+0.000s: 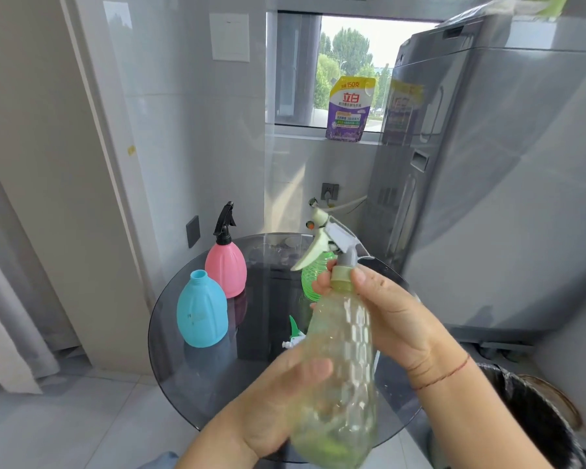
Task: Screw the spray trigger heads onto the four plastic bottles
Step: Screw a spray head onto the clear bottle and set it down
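Observation:
My left hand [278, 394] grips the lower body of a clear, pale green textured bottle [339, 367], held up above the round glass table [183, 367]. My right hand [386, 309] pinches the collar of the pale green and white trigger head [332, 245] sitting on that bottle's neck. A pink bottle [225, 269] with a black trigger head [224, 221] stands at the table's back left. In front of it a blue bottle [202, 311] stands with an open neck. A bright green bottle [313, 277] is partly hidden behind my hands. A green and white trigger head [294, 335] lies on the glass.
A tall grey washing machine [487, 181] stands right of the table. A purple detergent pouch [349, 110] leans on the window sill behind. A dark bin [535, 418] sits at the lower right. Grey tiled floor lies to the left.

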{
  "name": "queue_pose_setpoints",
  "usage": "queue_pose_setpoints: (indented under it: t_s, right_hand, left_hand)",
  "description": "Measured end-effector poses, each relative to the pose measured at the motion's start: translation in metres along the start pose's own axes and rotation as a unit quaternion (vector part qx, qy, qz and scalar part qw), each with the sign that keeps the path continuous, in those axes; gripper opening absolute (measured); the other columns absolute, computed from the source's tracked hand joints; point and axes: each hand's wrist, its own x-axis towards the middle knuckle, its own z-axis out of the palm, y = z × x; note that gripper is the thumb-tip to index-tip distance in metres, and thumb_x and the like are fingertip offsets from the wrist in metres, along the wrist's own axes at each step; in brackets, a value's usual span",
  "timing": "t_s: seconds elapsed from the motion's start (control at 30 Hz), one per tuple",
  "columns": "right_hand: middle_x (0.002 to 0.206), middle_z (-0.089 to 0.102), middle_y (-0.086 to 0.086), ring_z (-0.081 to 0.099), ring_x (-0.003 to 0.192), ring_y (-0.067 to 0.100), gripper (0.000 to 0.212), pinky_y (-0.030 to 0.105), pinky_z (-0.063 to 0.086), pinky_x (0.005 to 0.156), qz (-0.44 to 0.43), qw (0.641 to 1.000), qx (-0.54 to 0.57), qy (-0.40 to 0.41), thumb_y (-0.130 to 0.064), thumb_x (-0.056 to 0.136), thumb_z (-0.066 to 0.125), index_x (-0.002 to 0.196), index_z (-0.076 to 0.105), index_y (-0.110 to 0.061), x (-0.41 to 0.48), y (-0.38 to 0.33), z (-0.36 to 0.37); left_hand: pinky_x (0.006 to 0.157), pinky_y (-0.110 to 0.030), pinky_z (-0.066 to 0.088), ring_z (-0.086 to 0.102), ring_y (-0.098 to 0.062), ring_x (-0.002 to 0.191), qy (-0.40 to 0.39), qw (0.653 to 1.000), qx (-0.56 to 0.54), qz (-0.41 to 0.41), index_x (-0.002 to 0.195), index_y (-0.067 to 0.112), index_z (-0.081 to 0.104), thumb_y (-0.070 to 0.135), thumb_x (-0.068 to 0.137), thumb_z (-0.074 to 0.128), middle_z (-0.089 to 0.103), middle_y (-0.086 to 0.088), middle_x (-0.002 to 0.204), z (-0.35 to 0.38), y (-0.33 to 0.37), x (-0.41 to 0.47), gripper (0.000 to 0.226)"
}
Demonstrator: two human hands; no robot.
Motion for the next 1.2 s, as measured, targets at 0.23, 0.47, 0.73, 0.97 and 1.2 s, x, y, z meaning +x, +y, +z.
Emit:
queue_pose_setpoints:
  t_s: [0.23, 0.47, 0.73, 0.97, 1.2]
  right_hand:
    - [0.082, 0.075, 0.012, 0.071, 0.078, 0.016, 0.023, 0.031, 0.054, 0.073, -0.155, 0.933, -0.156, 0.286, -0.011, 0.084, 0.068, 0.091, 0.047, -0.013, 0.008, 0.033, 0.012]
    - [0.079, 0.075, 0.006, 0.072, 0.081, 0.019, 0.031, 0.030, 0.057, 0.080, -0.198, 0.950, -0.138, 0.197, -0.022, 0.074, 0.069, 0.096, 0.054, -0.005, -0.002, 0.018, 0.003]
    - [0.078, 0.068, 0.001, 0.060, 0.074, 0.012, 0.005, 0.033, 0.050, 0.074, -0.179, 0.923, -0.198, 0.277, -0.011, 0.092, 0.060, 0.095, 0.064, -0.012, 0.005, 0.025, 0.017]
    - [0.079, 0.070, 0.000, 0.064, 0.078, 0.014, 0.009, 0.027, 0.052, 0.076, -0.146, 0.948, -0.227, 0.172, -0.022, 0.087, 0.064, 0.086, 0.071, -0.027, -0.004, 0.014, 0.008]
    - [0.071, 0.052, 0.026, 0.044, 0.066, 0.022, 0.010, 0.041, 0.042, 0.063, -0.225, 0.862, -0.273, 0.363, -0.011, 0.088, 0.059, 0.087, 0.058, -0.001, 0.008, 0.041, 0.021]
  left_hand:
    - [0.085, -0.027, 0.048, 0.053, -0.006, 0.101, 0.416, 0.709, 0.548, 0.154, 0.125, 0.047, 0.046, 0.062, 0.052, 0.065, 0.050, 0.018, 0.103, 0.019, -0.019, 0.021, 0.076]
    - [0.089, -0.036, 0.056, 0.065, -0.018, 0.108, 0.126, 0.984, 0.105, -0.064, 0.129, 0.021, 0.058, 0.041, 0.049, 0.093, 0.063, -0.005, 0.124, -0.013, 0.010, 0.008, 0.089]
    - [0.095, -0.037, 0.050, 0.053, -0.015, 0.110, 0.385, 0.815, 0.429, 0.059, 0.120, 0.030, 0.050, 0.045, 0.045, 0.083, 0.049, 0.001, 0.120, 0.006, -0.021, 0.027, 0.084]
    - [0.095, -0.027, 0.051, 0.063, -0.009, 0.112, 0.121, 0.961, 0.243, -0.060, 0.123, 0.031, 0.055, 0.038, 0.055, 0.085, 0.066, 0.006, 0.118, -0.011, 0.001, 0.014, 0.074]
    - [0.088, -0.038, 0.050, 0.051, -0.012, 0.109, 0.411, 0.744, 0.523, 0.066, 0.122, 0.033, 0.048, 0.062, 0.056, 0.072, 0.052, 0.012, 0.114, 0.014, -0.029, 0.033, 0.076]
